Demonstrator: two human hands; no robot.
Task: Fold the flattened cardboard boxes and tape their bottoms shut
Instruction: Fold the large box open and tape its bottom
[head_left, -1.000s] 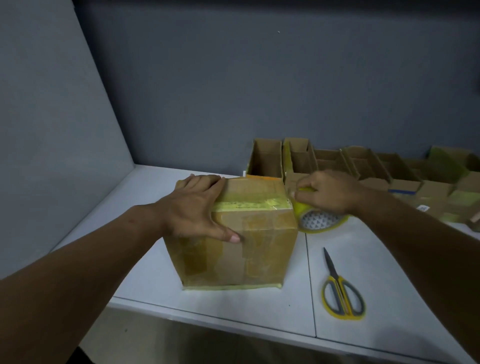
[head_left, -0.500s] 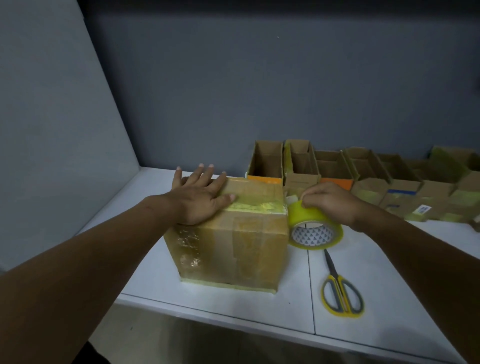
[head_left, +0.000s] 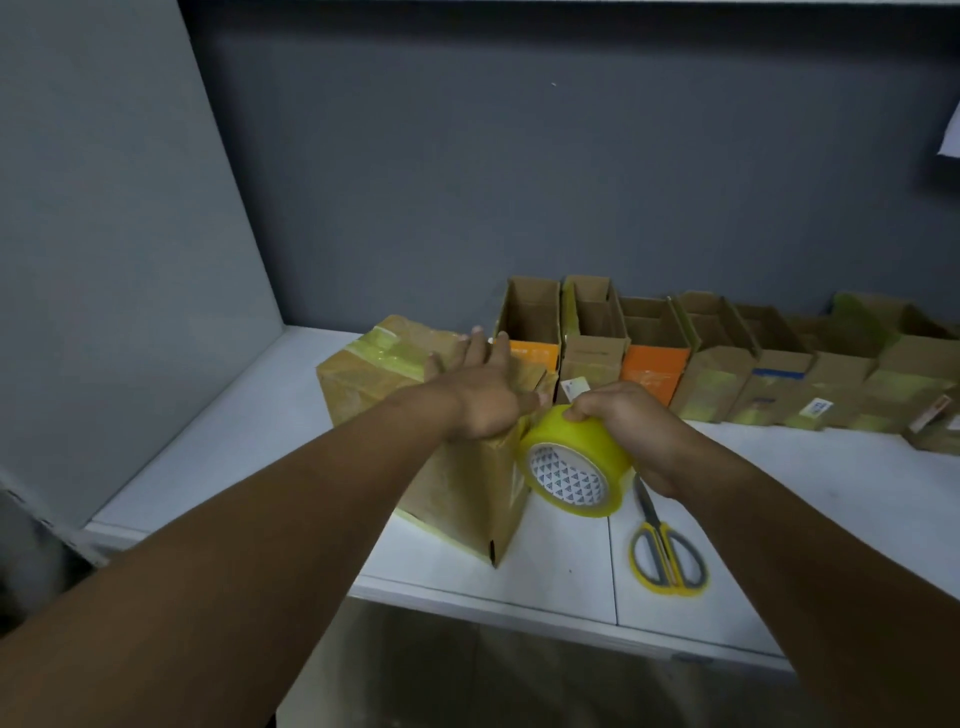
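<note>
1. In the last second the brown cardboard box (head_left: 457, 488), banded with yellowish tape, has swung round on the white worktop (head_left: 810, 499). Its front face was square to you; now a corner points your way.
2. Your left hand (head_left: 483, 389) has left the front edge and lies flat on the taped top, fingers straight, pressing down.
3. Your right hand (head_left: 631, 431) is curled round the yellow roll of packing tape (head_left: 571, 462), which has come forward and up against the box's right side. Whether a strip still joins roll and box, I cannot tell.
4. This seam looks laid, so cutting likely follows: the yellow-handled scissors (head_left: 667, 558) lie just beside your right wrist.
</note>
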